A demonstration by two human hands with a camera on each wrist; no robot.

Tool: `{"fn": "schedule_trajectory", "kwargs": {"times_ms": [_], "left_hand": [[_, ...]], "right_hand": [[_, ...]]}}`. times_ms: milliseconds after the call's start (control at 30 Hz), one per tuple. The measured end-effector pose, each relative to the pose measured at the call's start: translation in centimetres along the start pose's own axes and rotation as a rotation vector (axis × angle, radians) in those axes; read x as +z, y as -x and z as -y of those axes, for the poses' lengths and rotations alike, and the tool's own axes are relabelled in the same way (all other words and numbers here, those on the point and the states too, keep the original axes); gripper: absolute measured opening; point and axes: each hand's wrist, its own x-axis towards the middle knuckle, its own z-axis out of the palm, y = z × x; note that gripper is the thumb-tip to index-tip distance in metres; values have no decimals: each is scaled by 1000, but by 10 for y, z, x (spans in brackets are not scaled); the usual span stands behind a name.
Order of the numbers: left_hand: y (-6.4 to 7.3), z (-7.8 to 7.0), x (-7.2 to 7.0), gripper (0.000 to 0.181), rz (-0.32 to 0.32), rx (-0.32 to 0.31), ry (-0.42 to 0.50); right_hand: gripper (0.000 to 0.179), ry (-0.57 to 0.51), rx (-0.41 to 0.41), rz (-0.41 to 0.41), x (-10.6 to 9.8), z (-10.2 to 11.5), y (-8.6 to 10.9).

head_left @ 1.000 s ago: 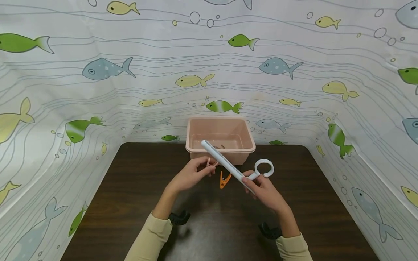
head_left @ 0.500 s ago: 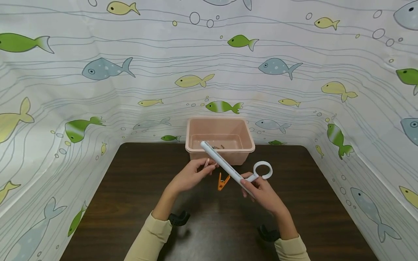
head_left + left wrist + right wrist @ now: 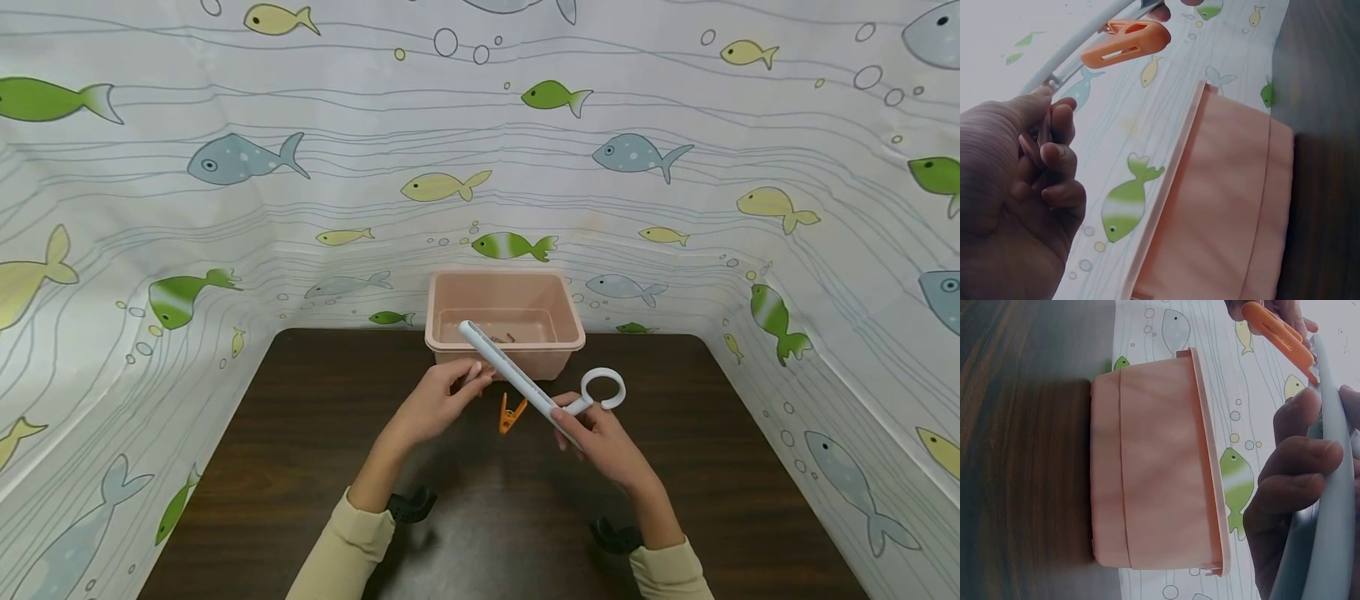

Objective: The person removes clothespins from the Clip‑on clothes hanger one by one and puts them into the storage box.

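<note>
My right hand (image 3: pixel 603 433) grips the lower end of a pale blue-white hanger bar (image 3: pixel 510 375) with an open ring hook (image 3: pixel 621 392). The bar slants up to the left, its far end overlapping the bin in the head view. An orange clip (image 3: pixel 510 414) hangs from the bar between the two hands. With thumb and fingertips, my left hand (image 3: pixel 431 404) pinches a small pink clip (image 3: pixel 1030 149), partly hidden by the fingers. Those fingertips are right at the bar (image 3: pixel 1075 50) in the left wrist view.
A pink plastic bin (image 3: pixel 551 367) stands at the table's back edge, behind the hands. Several small dark pieces (image 3: pixel 510 337) lie in it. The dark wood table (image 3: pixel 315 467) is enclosed by a fish-print sheet (image 3: pixel 360 142).
The bar, ring hook and orange clip have shifted slightly left with my right hand. The pink clip in my left fingers has turned and is more hidden now.
</note>
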Motion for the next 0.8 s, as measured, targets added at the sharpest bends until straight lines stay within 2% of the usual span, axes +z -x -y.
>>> {"fn": "schedule_trajectory", "kwargs": {"times_ms": [233, 400, 800], "left_hand": [[1, 0, 1, 22, -19, -11, -40], [2, 0, 2, 20, -42, 17, -103], [6, -13, 4, 14, -142, 85, -406]], "right_hand": [[21, 34, -3, -7, 1, 1, -1], [22, 45, -2, -14, 3, 0, -2], [23, 38, -24, -39, 6, -3, -5]]}}
